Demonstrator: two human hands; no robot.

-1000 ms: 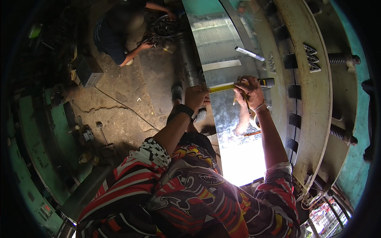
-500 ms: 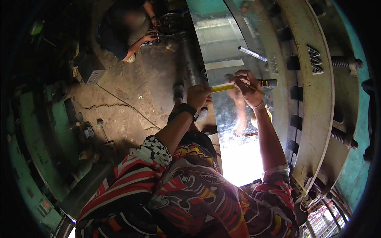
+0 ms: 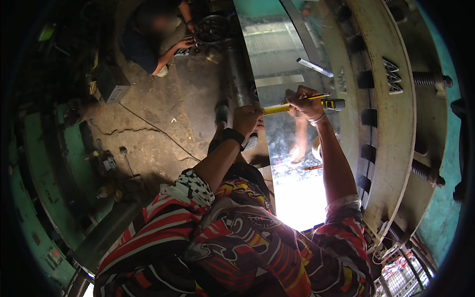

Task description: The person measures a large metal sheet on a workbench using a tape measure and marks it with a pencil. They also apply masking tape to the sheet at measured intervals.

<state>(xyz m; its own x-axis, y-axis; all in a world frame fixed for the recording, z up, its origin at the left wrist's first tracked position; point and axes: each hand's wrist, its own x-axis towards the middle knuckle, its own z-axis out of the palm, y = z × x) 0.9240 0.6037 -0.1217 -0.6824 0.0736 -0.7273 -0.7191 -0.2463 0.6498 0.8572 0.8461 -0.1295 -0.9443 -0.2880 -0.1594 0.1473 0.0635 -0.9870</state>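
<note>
A shiny metal sheet (image 3: pixel 277 64) lies in front of me, on the right. Across it runs the yellow blade of a tape measure (image 3: pixel 275 110), its black-and-yellow case (image 3: pixel 334 104) resting farther right on the sheet. My left hand (image 3: pixel 247 120) is closed on the blade's end at the sheet's left edge. My right hand (image 3: pixel 304 103), above the sheet beside the blade, grips a pencil (image 3: pixel 320 96). The pencil slants, its rear end up to the right; its tip near the blade is hard to make out.
A white marker pen (image 3: pixel 314 67) and another pencil (image 3: pixel 313 168) lie on the sheet. Right of it stands a large machine frame (image 3: pixel 393 128) with thick bolts. At upper left a co-worker (image 3: pixel 148 37) crouches by a round basin (image 3: pixel 213 28). A cable (image 3: pixel 158 129) crosses the floor.
My right hand has shifted slightly left and turned, so the pencil's rear end has swung from lower right to upper right. My left hand and the tape measure stay nearly in place.
</note>
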